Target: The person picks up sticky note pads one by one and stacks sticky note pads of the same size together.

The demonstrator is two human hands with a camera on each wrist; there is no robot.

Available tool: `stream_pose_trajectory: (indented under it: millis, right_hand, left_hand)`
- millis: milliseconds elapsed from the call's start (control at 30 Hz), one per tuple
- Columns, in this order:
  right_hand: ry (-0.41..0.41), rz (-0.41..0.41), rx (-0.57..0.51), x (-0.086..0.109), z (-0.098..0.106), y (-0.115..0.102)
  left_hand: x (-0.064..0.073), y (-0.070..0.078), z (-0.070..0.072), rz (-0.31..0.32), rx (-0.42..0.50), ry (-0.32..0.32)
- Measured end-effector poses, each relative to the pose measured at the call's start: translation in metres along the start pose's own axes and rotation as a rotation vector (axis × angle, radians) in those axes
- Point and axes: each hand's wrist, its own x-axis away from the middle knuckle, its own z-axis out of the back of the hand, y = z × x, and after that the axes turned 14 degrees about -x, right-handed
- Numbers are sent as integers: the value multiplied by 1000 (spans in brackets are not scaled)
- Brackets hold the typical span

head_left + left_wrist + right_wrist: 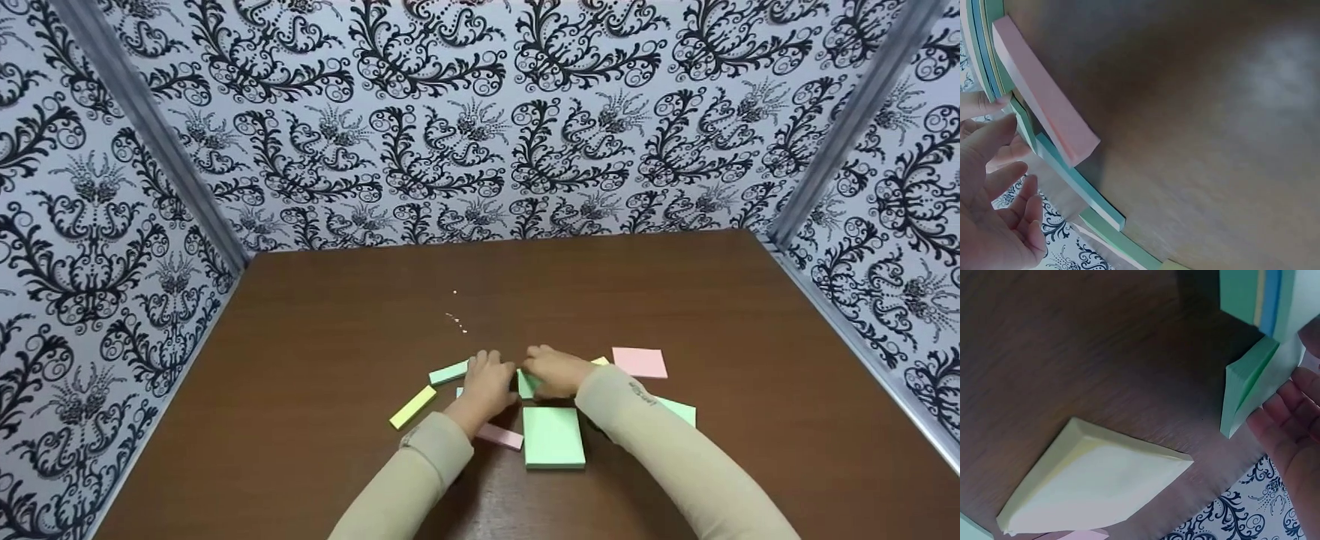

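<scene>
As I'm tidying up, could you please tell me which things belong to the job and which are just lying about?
Likely in the job: green pad the right hand touches, large green pad, pink strip, yellow strip, pink square pad

Likely just lying about: white specks

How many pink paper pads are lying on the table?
2: a narrow pink pad just left of the front green pad, and a wider pink pad to the right of the right hand. Others may be hidden.
</scene>
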Motion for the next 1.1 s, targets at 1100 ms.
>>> stream_pose_trajectory:
  millis: [1100]
  right_hand:
    - [274, -209, -67, 42, 36, 32]
  left_hand:
    - [-16, -6, -2, 9, 69, -160]
